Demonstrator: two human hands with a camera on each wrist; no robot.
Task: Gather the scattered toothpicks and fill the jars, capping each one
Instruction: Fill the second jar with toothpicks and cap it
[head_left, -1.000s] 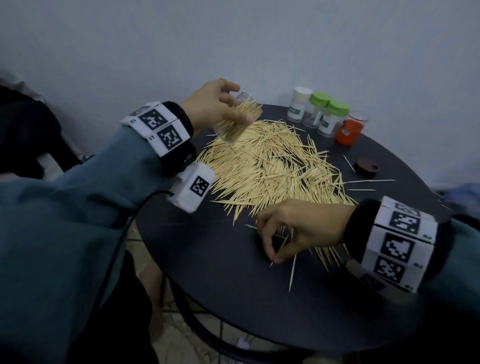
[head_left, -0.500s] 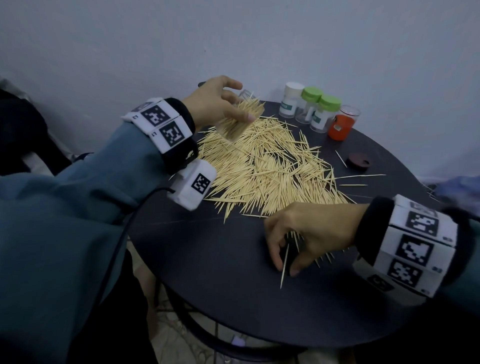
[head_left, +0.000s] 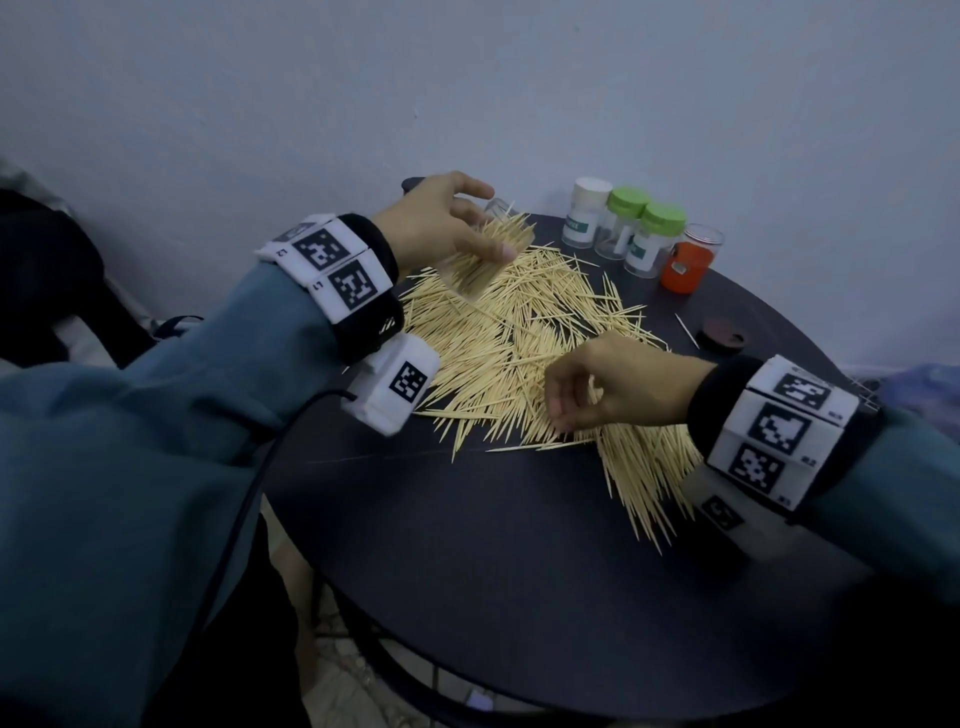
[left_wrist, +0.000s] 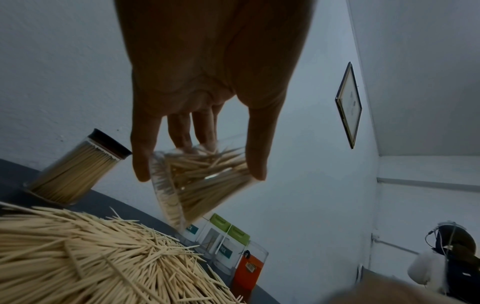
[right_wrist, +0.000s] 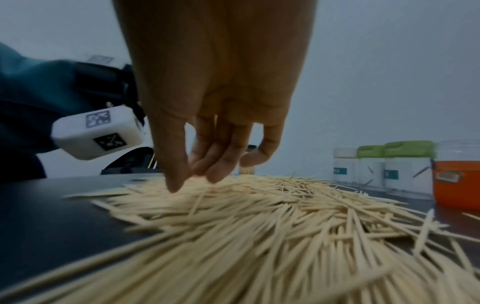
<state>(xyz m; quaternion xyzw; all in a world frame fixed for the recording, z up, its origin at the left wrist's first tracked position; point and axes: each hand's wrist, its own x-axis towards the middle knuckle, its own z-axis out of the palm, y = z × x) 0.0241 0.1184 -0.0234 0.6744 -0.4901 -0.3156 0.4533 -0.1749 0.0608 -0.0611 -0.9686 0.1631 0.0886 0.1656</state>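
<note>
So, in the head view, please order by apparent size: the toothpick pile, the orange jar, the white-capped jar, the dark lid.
1. toothpick pile
2. orange jar and white-capped jar: look alike, so no ranking
3. dark lid

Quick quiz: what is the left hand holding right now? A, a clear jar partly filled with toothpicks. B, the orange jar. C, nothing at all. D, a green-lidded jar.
A: the left hand grips a clear jar, tilted, with toothpicks inside and no lid on it.

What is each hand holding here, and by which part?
Left hand grips the clear jar round its sides. Right hand pinches a toothpick near its middle.
</note>
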